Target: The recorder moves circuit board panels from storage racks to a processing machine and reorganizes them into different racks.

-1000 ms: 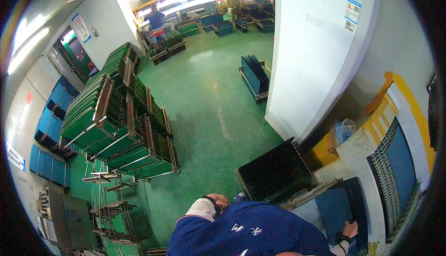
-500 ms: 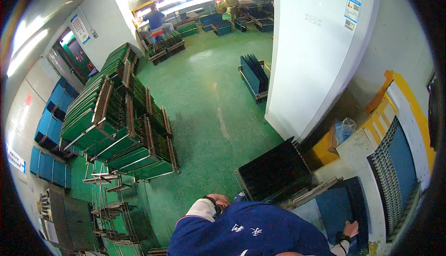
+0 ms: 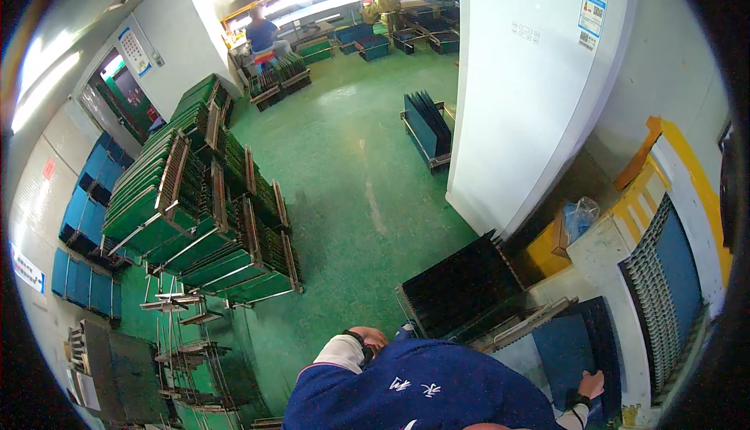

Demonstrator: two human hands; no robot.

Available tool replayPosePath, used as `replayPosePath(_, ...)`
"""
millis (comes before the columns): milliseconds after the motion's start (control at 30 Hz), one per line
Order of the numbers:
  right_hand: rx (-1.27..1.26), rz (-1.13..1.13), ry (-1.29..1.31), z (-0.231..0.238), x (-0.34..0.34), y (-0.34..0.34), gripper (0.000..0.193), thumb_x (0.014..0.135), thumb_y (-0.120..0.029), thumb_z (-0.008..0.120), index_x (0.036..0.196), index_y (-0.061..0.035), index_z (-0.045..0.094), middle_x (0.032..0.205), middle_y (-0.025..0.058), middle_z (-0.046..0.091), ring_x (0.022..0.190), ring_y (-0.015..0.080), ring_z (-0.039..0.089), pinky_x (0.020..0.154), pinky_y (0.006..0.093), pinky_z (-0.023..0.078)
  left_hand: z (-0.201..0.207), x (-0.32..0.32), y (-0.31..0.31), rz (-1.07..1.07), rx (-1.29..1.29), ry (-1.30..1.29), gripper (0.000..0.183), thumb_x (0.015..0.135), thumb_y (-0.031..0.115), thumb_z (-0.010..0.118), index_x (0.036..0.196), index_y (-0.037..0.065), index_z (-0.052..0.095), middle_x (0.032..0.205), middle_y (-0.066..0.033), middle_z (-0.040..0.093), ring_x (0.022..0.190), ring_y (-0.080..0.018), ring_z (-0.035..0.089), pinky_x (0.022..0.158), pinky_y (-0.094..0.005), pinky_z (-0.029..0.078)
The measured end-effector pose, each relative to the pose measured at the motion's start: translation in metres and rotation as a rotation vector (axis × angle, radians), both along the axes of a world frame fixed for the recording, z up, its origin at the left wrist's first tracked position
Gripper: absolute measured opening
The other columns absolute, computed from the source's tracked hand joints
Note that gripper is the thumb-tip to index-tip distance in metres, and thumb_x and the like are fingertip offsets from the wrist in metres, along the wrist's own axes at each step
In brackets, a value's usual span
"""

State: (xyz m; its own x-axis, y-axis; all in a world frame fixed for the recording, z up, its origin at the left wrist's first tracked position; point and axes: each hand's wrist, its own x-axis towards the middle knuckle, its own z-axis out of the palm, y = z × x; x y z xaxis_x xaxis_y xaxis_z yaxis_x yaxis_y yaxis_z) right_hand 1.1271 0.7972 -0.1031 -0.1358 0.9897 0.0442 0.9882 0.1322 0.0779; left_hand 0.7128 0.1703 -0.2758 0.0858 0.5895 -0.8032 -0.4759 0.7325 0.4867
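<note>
Left hand (image 3: 373, 339): lower middle of frame, just left of the blue-clad torso (image 3: 422, 379). Curled over, underside hidden. Can't tell how far the left grip is open, or if it has hold of anything.
Right hand (image 3: 591, 384): lower right, at the dark blue panel (image 3: 561, 356). Fingers bent, tips not readable from here. Can't tell if the right grip is pinching the panel or only resting on it.
Panel: lower right, between the torso and the pale machine (image 3: 598, 270). Near end runs behind the torso and arm, so full outline unclear. A darker strip (image 3: 605, 328) sits along its right side; can't tell if the two are joined.
Metal rail (image 3: 539, 323): just above the panel, slanted, lower-left end lost near the torso.
Black boards (image 3: 461, 285): lower centre-right, packed tight. Too dark to count.
Mesh strip (image 3: 652, 313): right edge, on the machine, far part fading into the black lens rim.
White cabinet (image 3: 539, 102): upper right, top cut off, blocks the room behind.
Green boards (image 3: 144, 203): racked at left, rear rows overlapped by front ones.
Far surface: top of frame, washed out by lamps. People there small, partly covered.
</note>
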Motion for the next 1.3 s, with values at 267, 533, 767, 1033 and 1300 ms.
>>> replayPosePath(267,0.082,0.097,0.103,-0.018,0.022,0.002,0.047,0.071,-0.029,0.073,0.108,-0.0031,0.062,0.109,0.0174,0.064,0.102,0.0362,0.059,0.086,0.0523,0.043,0.017,0.005,-0.014,0.066,0.207,0.046,0.024,0.085,0.021,0.058,0.101,0.006,0.065,0.089,-0.005,0.069,0.071,-0.0169,0.065,0.063,-0.0334,0.054)
replayPosePath(533,-0.035,0.123,0.192,0.055,-0.004,-0.02,0.041,0.068,-0.031,0.073,0.094,0.0002,0.064,0.09,0.0223,0.064,0.087,0.0413,0.06,0.075,0.0489,0.046,0.07,-0.011,0.038,-0.163,-0.009,0.101,0.037,0.091,0.032,0.057,0.118,0.006,0.058,0.108,-0.002,0.063,0.081,-0.017,0.061,0.07,-0.0304,0.052)
replayPosePath(767,0.119,0.234,0.15,0.168,-0.016,0.0,0.036,0.065,-0.036,0.074,0.078,-0.0038,0.064,0.08,0.0197,0.063,0.077,0.0407,0.059,0.066,0.0489,0.045,0.107,-0.006,0.081,-0.436,-0.079,0.411,0.039,0.087,0.027,0.059,0.122,0.01,0.057,0.107,-0.0082,0.064,0.086,-0.0207,0.064,0.077,-0.0332,0.054)
replayPosePath(1033,0.247,0.045,0.663,0.288,0.092,-0.019,0.041,0.069,-0.027,0.076,0.097,0.0007,0.066,0.085,0.0117,0.067,0.08,0.0251,0.063,0.071,0.0374,0.048,0.161,0.003,0.155,-0.641,-0.124,0.491,0.047,0.08,0.023,0.065,0.124,0.007,0.055,0.112,-0.0095,0.064,0.095,-0.0226,0.062,0.084,-0.0321,0.05)
replayPosePath(1300,0.012,-0.394,1.805,0.199,0.162,-0.02,0.026,0.085,-0.02,0.066,0.103,-0.0009,0.065,0.089,0.0033,0.065,0.075,0.0135,0.06,0.067,0.0291,0.047,0.085,-0.02,0.157,-0.609,-0.077,0.197,0.05,0.079,0.021,0.066,0.125,0.006,0.054,0.114,-0.0099,0.064,0.097,-0.0226,0.062,0.084,-0.0321,0.05)
